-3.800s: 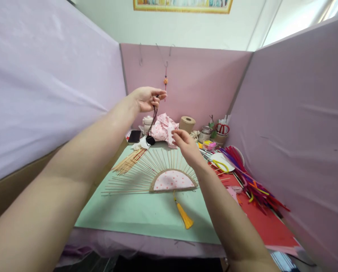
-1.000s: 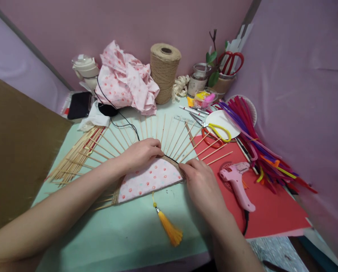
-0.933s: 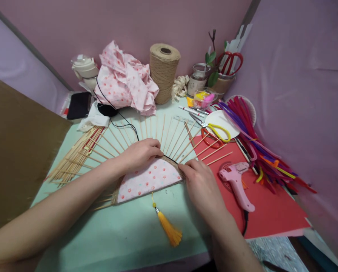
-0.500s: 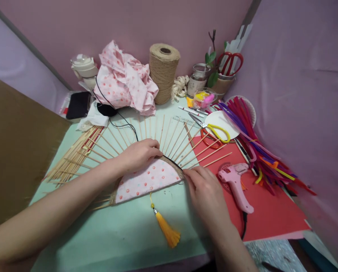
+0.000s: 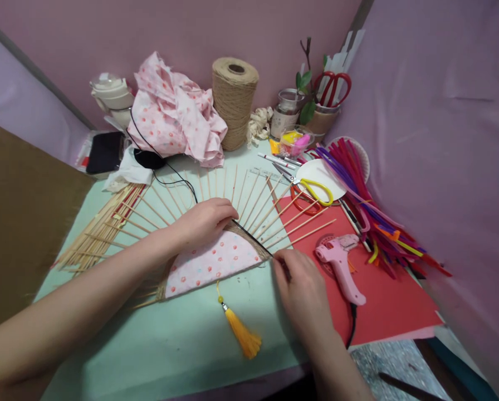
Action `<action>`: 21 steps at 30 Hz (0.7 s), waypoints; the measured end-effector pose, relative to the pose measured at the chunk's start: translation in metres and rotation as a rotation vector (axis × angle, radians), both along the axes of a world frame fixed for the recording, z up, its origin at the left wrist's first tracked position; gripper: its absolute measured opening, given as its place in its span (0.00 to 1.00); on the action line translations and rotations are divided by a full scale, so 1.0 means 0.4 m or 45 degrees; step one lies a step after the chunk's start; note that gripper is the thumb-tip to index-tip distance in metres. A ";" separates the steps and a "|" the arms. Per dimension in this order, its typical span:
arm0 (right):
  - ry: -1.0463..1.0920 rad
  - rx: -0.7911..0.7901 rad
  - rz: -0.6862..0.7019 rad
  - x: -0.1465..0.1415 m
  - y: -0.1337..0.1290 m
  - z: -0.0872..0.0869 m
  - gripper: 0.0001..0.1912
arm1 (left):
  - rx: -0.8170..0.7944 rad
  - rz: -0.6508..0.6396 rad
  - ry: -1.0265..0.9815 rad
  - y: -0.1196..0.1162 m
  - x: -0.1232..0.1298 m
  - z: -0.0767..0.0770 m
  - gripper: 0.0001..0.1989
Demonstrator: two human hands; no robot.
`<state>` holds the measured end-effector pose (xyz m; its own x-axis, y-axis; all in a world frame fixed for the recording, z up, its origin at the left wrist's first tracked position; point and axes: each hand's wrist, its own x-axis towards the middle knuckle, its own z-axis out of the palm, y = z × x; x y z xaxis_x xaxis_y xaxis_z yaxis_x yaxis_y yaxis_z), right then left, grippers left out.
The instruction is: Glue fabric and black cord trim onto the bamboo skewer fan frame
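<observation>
A half-round fan (image 5: 214,262) of floral cloth and radiating wooden sticks lies flat beneath the left hand (image 5: 210,223), just left of the right hand's fingertips. The right hand (image 5: 302,284) pinches black cord (image 5: 253,238), stretched from the left hand's pinched thumb and fingers. A yellow tassel (image 5: 241,333) lies below both.

On counter (image 5: 161,345), see fan (image 5: 211,262) approx. mid, tassel (image 5: 241,333) in front, stick bundle (image 5: 94,234) L, glue gun (image 5: 345,274) R on paper (image 5: 394,309), twine spool (image 5: 235,106) behind btwn. cloth (image 5: 170,114) (L) & jar (image 5: 283,118) (R), phone (image 5: 105,153) back L.
</observation>
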<state>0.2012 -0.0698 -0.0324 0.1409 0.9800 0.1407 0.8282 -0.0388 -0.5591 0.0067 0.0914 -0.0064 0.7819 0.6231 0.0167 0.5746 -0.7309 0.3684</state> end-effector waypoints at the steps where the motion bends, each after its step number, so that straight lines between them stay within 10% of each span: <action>1: 0.001 -0.008 0.009 0.000 0.000 -0.002 0.10 | -0.015 0.017 -0.017 0.002 0.002 -0.001 0.12; 21: 0.225 0.230 -0.131 0.002 -0.008 0.001 0.06 | -0.119 0.127 -0.057 0.015 -0.012 0.031 0.10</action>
<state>0.2020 -0.0728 -0.0321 0.2765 0.9205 0.2760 0.7138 -0.0044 -0.7004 0.0018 0.0976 0.0062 0.7156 0.6984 -0.0118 0.6244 -0.6320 0.4590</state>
